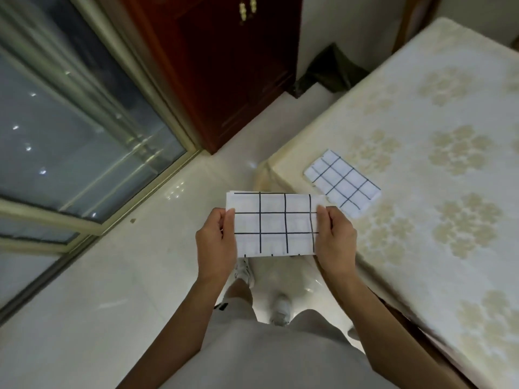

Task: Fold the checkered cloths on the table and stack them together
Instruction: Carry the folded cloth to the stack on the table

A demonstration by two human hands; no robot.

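I hold a folded white cloth with a black grid (pixel 273 223) in the air over the floor, beside the table's left corner. My left hand (pixel 215 242) grips its left edge, thumb on top. Its right edge is gripped the same way by my right hand (pixel 334 238). A second folded checkered cloth (pixel 342 182) lies flat on the table (pixel 438 192) near that corner, up and to the right of the held one.
The table has a cream floral cover and fills the right side. A dark wooden cabinet (pixel 219 66) stands ahead, a glass sliding door (pixel 70 130) at left. A dark bag (pixel 328 71) lies by the wall. Glossy white tile floor lies below me.
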